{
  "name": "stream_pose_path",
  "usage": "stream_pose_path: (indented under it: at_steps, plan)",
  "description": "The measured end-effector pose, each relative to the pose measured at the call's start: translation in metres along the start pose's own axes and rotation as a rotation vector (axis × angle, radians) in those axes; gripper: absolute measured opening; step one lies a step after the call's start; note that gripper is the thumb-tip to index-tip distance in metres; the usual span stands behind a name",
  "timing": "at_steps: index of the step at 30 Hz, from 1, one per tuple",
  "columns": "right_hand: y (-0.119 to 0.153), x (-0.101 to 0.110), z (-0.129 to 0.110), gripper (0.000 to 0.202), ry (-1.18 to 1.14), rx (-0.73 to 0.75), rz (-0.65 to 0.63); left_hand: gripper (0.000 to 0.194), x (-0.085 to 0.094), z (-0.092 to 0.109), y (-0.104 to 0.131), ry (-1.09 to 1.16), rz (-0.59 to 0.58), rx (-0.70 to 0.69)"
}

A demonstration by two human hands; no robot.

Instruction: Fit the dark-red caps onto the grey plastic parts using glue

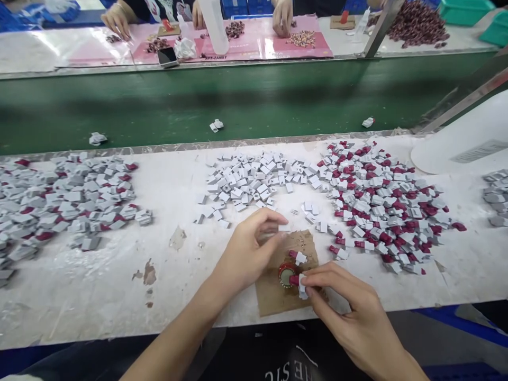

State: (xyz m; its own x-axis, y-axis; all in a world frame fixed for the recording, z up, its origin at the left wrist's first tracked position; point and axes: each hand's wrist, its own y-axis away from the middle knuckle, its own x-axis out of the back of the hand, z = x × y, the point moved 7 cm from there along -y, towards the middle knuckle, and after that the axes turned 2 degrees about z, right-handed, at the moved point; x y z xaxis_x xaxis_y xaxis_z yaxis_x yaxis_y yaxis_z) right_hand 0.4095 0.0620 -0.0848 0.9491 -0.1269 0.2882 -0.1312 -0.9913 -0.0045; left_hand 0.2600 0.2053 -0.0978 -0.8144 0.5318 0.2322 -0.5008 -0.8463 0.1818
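My right hand (349, 309) pinches a small plastic piece (302, 286), light grey with a maroon end. That maroon end reaches over a round red-rimmed cap (286, 275) with a pale inside. Just above the cap, another grey-and-maroon piece (299, 257) lies on a brown cardboard sheet (273, 299). My left hand (254, 243) is curled over the sheet's upper left corner. Its thumb and index fingertip close around a small light grey block (284, 227), partly hidden by the fingers.
Loose grey blocks (246, 180) lie beyond my hands. Grey-and-maroon pieces form a heap (381, 206) at right and another heap (71, 196) at left. A white container (464, 137) stands far right. Across a green strip (159, 106), co-workers' hands (282, 18) work at pink mats.
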Motion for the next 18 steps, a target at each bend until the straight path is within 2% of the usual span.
stream_pose_path:
  at_steps: [4,8,18]
  plan:
    - [0.002,0.002,0.000,0.018,0.015,0.017,0.034,0.023,-0.009,0.007,0.009,-0.341,0.000,-0.177]
    - [0.002,0.001,-0.001,0.018,0.025,0.017,0.031,0.034,-0.015,0.006,0.014,-0.596,0.000,-0.230]
    - [0.002,-0.002,-0.001,0.017,-0.017,0.001,0.011,0.023,-0.009,-0.003,0.010,-0.508,-0.094,-0.112]
